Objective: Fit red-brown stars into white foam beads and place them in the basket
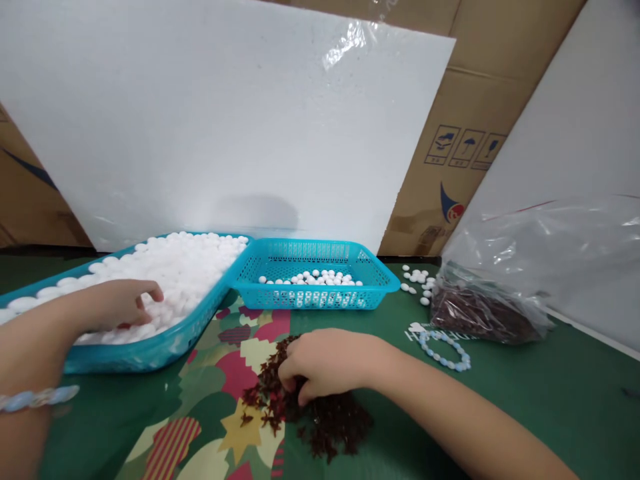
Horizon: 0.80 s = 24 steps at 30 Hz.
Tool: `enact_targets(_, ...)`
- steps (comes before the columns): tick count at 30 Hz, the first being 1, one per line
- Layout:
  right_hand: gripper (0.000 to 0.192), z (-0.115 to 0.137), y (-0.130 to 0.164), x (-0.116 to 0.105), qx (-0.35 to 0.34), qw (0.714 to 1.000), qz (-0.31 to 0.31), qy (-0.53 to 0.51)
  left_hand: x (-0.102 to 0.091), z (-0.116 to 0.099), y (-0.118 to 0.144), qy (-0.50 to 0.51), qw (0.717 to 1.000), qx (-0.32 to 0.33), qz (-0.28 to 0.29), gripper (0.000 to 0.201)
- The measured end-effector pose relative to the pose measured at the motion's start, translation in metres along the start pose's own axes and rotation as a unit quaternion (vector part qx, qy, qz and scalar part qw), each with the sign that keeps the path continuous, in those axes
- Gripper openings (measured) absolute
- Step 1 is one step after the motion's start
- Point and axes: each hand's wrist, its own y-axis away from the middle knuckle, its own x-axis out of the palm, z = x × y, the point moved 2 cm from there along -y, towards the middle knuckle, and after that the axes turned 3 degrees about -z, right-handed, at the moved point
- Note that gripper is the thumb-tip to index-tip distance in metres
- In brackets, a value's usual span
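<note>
— Where's the dark red pile (320, 417)?
— On the table (525, 393), front centre. The right hand (327, 363) lies on it, fingers curled down into the bits.
— And the left hand (123, 303)?
— In the big blue tray (165, 343), fingers loosely bent on the white beads (185, 267); I cannot tell if it grips any. A smaller basket (315, 277) stands just beside.

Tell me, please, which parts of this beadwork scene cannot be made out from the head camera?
- Right hand fingertips: buried in the dark red pile, so whether they pinch anything cannot be told.
- Left hand fingertips: curled into the white beads in the large tray.
- Plastic bag contents: blurred by glare and folds.
- Left wrist bracelet: cut off by the left edge.
</note>
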Motion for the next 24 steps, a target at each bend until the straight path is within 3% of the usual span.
enact_targets(2, 0.015, 0.0, 0.002, -0.004, -0.004, 1.0, -0.002, -0.012, -0.012, -0.005, 0.008, -0.009, 0.999, 0.028, -0.035, 0.013)
enact_targets(4, 0.016, -0.001, 0.004, -0.008, -0.003, 1.0, -0.004, -0.025, -0.027, -0.015, 0.021, -0.041, 0.991, 0.075, -0.105, 0.016)
enact_targets(7, 0.02, -0.002, 0.007, -0.013, -0.002, 0.999, -0.012, -0.043, -0.049, -0.037, 0.044, -0.054, 0.983, 0.074, -0.158, 0.025)
enact_targets(11, 0.022, -0.001, 0.009, -0.012, -0.012, 0.998, -0.024, -0.061, -0.057, -0.07, 0.069, 0.131, 0.97, 0.144, -0.148, 0.03)
enact_targets(16, 0.009, 0.0, 0.011, -0.014, -0.023, 0.996, -0.06, -0.067, -0.041, -0.089, 0.077, 0.333, 0.9, 0.269, -0.084, 0.025)
enact_targets(20, 0.005, 0.0, 0.023, -0.026, -0.037, 0.982, -0.133, -0.127, -0.035, -0.096, 0.081, 0.395, 0.856, 0.328, -0.064, 0.013)
enact_targets(24, 0.006, -0.001, 0.041, -0.04, -0.04, 0.95, -0.214, -0.223, -0.034, -0.1, 0.088, 0.425, 0.827, 0.367, -0.02, 0.008)
